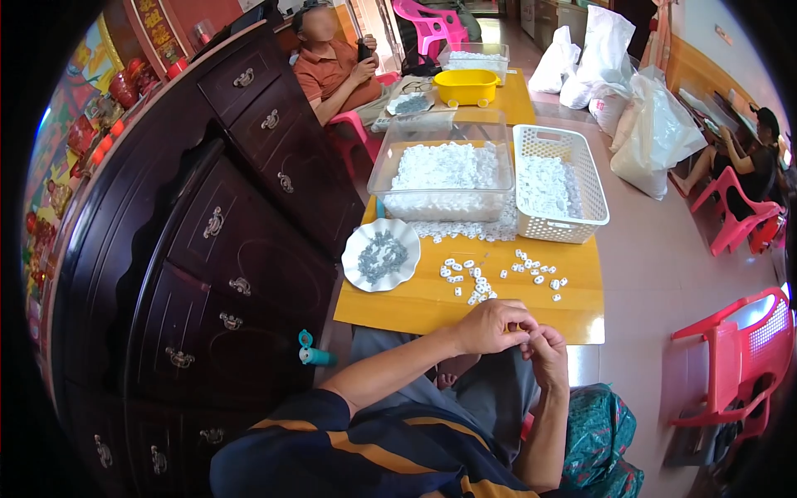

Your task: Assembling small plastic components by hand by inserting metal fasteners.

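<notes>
My left hand and my right hand meet at the near edge of the yellow table, fingertips pinched together. Whatever lies between them is too small and covered to make out. Just beyond, small white plastic pieces with dark holes lie scattered on the tabletop. To the left stands a white scalloped dish holding small grey metal parts. Behind the loose pieces are a clear plastic bin and a white perforated basket, both filled with white pieces.
A dark wooden cabinet borders the left side. Farther back are a yellow tub and a seated person. White sacks stand on the floor at right, with a pink chair nearer. A green bag sits beside my right arm.
</notes>
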The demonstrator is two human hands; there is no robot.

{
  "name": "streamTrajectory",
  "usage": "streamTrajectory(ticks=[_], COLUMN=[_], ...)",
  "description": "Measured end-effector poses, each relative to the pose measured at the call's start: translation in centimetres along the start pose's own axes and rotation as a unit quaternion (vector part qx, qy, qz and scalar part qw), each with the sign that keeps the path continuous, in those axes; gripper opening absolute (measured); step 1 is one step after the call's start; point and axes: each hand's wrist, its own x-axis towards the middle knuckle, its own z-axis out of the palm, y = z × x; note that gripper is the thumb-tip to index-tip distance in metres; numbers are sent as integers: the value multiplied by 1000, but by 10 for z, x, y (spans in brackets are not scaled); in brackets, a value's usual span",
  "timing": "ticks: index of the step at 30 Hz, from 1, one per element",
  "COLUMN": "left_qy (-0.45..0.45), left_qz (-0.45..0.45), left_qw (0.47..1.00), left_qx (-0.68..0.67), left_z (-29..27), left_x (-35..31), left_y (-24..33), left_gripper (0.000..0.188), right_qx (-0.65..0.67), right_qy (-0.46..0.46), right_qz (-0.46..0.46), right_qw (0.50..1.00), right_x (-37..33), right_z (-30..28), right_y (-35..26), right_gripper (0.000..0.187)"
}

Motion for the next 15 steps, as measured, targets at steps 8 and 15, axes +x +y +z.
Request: streamTrajectory(ticks=[8,15], left_qy=[1,-10], left_qz=[-22,-45], left_qw=[1000,998], left_qx=[9,-31], left_z=[-2,6], left_x=[-5,2], left_y=[-5,9], left_gripper=[14,14], right_qx=[17,11], right_qy=[-3,0], right_qz=[5,-16], right_qw=[1000,1000], right_x=[0,-6], right_z=[9,-5], right_y=[-1,-4], right_gripper=[14,14])
